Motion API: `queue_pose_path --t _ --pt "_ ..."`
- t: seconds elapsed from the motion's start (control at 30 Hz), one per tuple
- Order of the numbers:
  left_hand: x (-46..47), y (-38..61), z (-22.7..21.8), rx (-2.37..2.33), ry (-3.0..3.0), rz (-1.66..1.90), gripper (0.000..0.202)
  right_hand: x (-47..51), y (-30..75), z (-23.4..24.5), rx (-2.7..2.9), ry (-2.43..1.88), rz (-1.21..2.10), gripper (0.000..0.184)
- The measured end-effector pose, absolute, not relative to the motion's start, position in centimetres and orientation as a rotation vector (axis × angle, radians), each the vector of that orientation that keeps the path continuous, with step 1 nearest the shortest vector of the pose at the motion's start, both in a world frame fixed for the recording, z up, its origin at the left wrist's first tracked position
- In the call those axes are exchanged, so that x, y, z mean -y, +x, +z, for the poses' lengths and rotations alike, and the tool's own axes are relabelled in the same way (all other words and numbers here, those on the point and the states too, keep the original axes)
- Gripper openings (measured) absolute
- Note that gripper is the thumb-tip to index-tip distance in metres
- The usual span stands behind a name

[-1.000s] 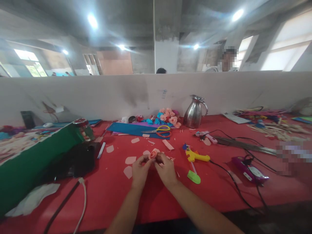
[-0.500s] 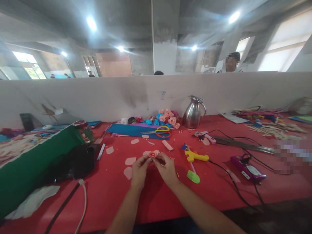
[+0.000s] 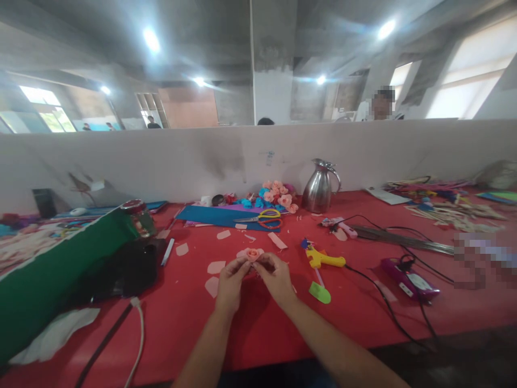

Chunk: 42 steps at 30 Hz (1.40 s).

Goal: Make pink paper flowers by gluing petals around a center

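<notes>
A small pink foam rose (image 3: 251,254) is held between both my hands above the red table (image 3: 258,323). My left hand (image 3: 230,283) pinches it from the left and my right hand (image 3: 276,279) pinches it from the right, fingers closed on its base. Loose pink petal pieces (image 3: 216,267) lie on the table just left of my hands. A yellow glue gun (image 3: 323,260) rests to the right, with a green foam leaf (image 3: 320,292) near it.
Finished foam roses (image 3: 277,194), scissors (image 3: 264,217) and a blue sheet (image 3: 218,215) lie by a steel jug (image 3: 320,186) at the back. A green roll (image 3: 52,269) and black bag (image 3: 121,269) fill the left. Cables and a purple device (image 3: 410,280) lie right. A person stands beyond the partition.
The rose has been turned slightly between my fingers, its face now pointing more upward. My hands stay in about the same place.
</notes>
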State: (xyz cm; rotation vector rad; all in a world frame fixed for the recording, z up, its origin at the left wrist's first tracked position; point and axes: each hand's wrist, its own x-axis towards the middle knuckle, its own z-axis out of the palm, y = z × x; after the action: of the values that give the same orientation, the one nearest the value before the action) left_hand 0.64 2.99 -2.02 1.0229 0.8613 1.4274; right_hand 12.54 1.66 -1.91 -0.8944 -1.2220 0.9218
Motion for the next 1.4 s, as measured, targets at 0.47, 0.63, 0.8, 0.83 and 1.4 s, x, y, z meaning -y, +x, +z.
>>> queue_pose_path --t 0.47,0.63,0.8,0.83,1.4 --pt "-3.4 -0.2 -1.8 -1.050 1.117 1.457 0.023 -1.9 13.7 -1.2 0.991 -0.774 1.352 0.036" --pt "-3.4 -0.5 -1.8 -1.096 1.238 1.437 0.022 -2.2 13.9 -1.2 0.922 -0.806 1.421 0.038" --pt "-3.8 -0.7 -2.3 -1.121 1.296 1.412 0.022 -2.3 13.8 -1.4 0.909 -0.821 1.396 0.030" --pt "-3.8 -0.7 -2.3 -1.120 1.291 1.417 0.022 -2.3 13.8 -1.4 0.896 -0.810 1.396 0.028" --pt "-3.9 -0.6 -2.4 -1.007 1.058 1.450 0.029 -2.3 14.0 -1.0 0.850 -0.728 1.497 0.016"
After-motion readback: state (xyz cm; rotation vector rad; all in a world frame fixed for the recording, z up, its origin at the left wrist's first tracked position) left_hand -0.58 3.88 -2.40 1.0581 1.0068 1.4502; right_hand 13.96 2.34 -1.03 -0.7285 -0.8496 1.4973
